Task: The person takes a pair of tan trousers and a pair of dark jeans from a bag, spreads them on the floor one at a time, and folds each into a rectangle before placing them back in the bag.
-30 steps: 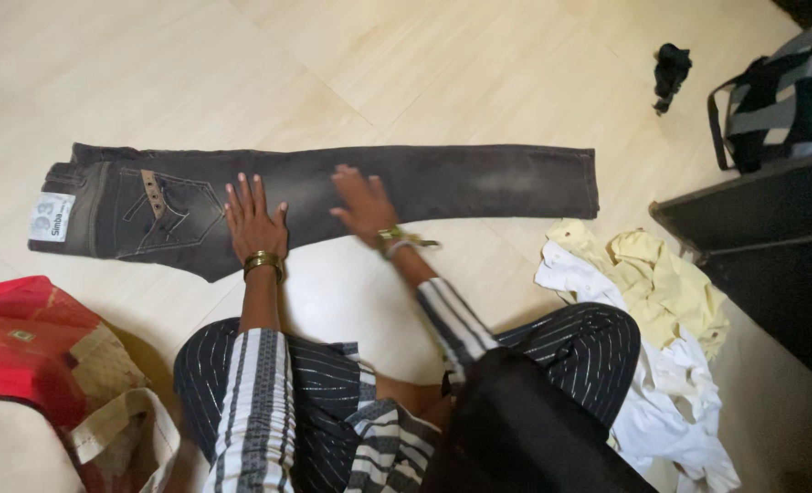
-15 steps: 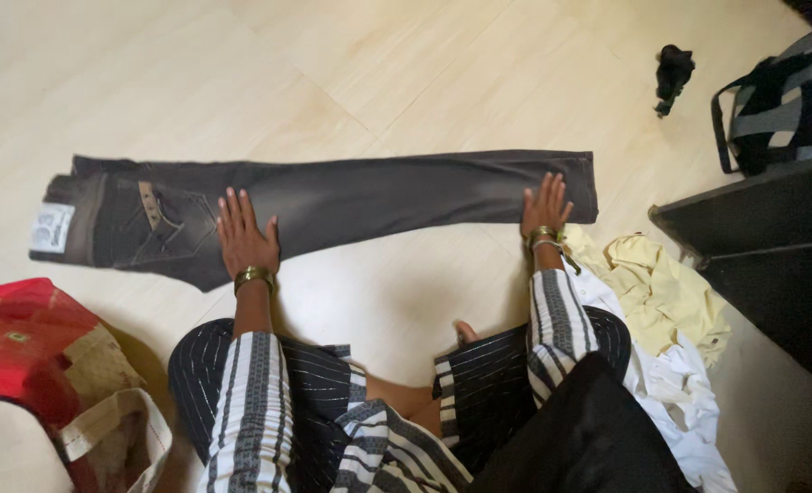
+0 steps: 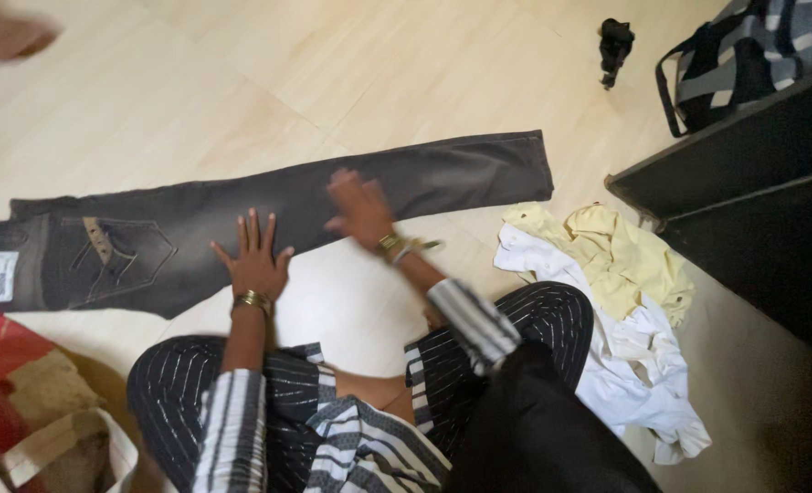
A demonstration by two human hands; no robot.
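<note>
Here, both flat open palms, left hand (image 3: 253, 258) and motion-blurred right hand (image 3: 362, 208), on folded jeans (image 3: 269, 219).

Our left hand (image 3: 253, 258) flat, palm down, fingers spread, gold bangle at the wrist, our right hand (image 3: 360, 210) blurred, palm down just beside it, forearm angled inward, striped sleeves

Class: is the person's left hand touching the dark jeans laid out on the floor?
Touching. The head view shows the left hand flat, fingers spread, on the jeans.
</note>
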